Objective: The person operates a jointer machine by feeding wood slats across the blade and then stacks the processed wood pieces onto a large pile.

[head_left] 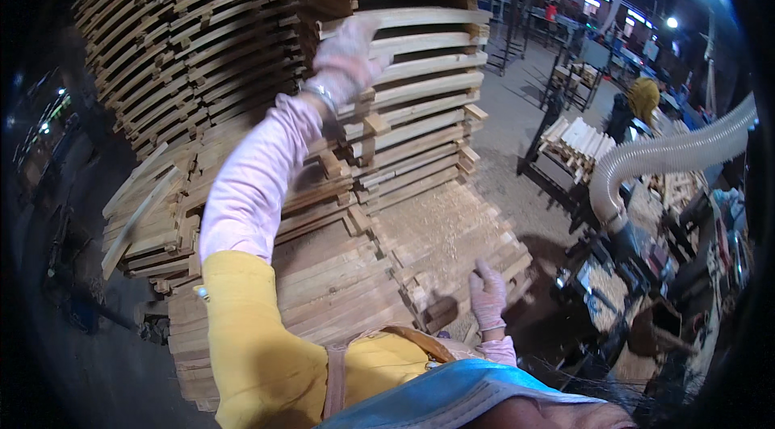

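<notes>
My left hand (347,59), in a pale pink glove, is raised against the left ends of the slats in a tall stack of wooden slats (428,66). Its thumb and fingers stand apart, slightly blurred, and no gripped piece shows. A bracelet circles that wrist. Low on the right, my right hand (488,296), also gloved, hovers by the edge of a low layer of boards (436,231) strewn with shavings. Its fingers are loosely extended and hold nothing visible. Short wooden blocks (375,124) stick out between the slats.
More tall slat stacks (194,33) rise at the left, with loose slats (141,219) leaning below them. At the right are a rack of wood pieces (577,142), a ribbed clear hose (678,159) and machinery. A person in a yellow head covering (643,98) is beyond.
</notes>
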The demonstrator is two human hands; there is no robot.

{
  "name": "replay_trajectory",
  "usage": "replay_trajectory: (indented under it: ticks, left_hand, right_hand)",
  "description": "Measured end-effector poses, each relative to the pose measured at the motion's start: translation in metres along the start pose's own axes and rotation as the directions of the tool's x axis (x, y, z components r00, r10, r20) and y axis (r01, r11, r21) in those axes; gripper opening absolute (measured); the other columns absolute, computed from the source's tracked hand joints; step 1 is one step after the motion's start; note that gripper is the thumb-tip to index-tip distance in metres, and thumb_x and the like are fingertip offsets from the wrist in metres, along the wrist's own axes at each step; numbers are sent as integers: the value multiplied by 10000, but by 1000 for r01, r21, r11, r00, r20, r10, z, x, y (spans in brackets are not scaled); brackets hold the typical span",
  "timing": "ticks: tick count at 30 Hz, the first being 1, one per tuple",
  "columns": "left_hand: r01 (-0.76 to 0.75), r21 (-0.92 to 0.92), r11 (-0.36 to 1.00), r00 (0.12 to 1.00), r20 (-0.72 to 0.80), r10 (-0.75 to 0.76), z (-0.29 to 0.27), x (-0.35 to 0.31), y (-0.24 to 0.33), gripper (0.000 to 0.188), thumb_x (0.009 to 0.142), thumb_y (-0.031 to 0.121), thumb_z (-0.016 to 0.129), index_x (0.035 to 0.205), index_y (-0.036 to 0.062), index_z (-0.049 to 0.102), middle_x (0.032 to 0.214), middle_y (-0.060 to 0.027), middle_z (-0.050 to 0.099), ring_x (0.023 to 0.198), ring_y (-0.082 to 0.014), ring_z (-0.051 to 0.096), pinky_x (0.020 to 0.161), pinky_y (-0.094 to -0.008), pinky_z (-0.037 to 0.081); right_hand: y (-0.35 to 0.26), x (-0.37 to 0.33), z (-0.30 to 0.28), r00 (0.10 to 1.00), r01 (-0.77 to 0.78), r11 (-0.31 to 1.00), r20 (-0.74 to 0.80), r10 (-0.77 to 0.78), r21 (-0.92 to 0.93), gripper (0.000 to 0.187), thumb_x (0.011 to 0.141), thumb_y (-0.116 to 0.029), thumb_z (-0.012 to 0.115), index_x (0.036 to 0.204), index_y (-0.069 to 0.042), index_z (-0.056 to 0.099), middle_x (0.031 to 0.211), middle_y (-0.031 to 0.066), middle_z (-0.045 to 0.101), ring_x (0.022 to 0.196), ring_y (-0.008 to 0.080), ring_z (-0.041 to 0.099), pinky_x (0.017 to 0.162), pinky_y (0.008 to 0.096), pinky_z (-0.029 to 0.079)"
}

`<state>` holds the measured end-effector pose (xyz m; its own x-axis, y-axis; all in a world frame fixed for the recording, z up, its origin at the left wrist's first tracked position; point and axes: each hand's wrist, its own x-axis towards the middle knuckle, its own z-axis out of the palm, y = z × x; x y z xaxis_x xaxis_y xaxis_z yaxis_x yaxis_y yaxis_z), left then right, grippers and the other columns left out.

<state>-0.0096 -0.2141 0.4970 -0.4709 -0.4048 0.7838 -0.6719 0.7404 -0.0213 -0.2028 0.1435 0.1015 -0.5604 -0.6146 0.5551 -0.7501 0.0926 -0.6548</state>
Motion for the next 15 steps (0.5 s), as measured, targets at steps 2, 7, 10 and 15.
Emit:
replay_trajectory:
  ticks: [2, 7, 10, 15]
  left_hand:
    - [-44, 175, 984, 985, -158, 73, -31, 60, 5, 662, 914, 436, 701, 1466, 119, 522, 1393, -152, 590, 1282, -329, 578, 1071, -438, 489]
    - [-48, 456, 889, 822, -487, 294, -83, 198, 41, 623, 879, 351, 724, 1383, 28, 552, 1339, -219, 597, 1242, -376, 577, 1067, -470, 456]
    - [51, 665, 746, 777, -496, 389, -95, 265, 74, 630, 878, 367, 730, 1386, 40, 555, 1328, -211, 610, 1236, -380, 585, 1061, -469, 458]
    - [124, 743, 658, 983, -180, 19, -112, 332, 124, 409, 886, 359, 716, 1214, 128, 635, 1222, -172, 685, 1164, -360, 646, 980, -477, 511]
  right_hand:
    - [9, 26, 26, 994, -18, 997, 106, 10, 75, 335, 887, -207, 723, 1211, -124, 748, 925, 168, 748, 859, 374, 708, 786, 459, 562]
    - [59, 90, 59, 923, -111, 988, 380, 62, 107, 369, 916, -303, 666, 1230, -122, 734, 939, 216, 739, 905, 412, 710, 770, 485, 559]
    - [94, 122, 67, 826, -277, 953, 538, 169, 127, 402, 919, -322, 647, 1249, -105, 722, 1004, 237, 736, 966, 417, 710, 819, 478, 562]
    - [120, 156, 67, 826, -244, 951, 555, 100, 192, 435, 927, -337, 630, 1268, -78, 705, 1097, 253, 722, 1061, 408, 698, 908, 450, 554]
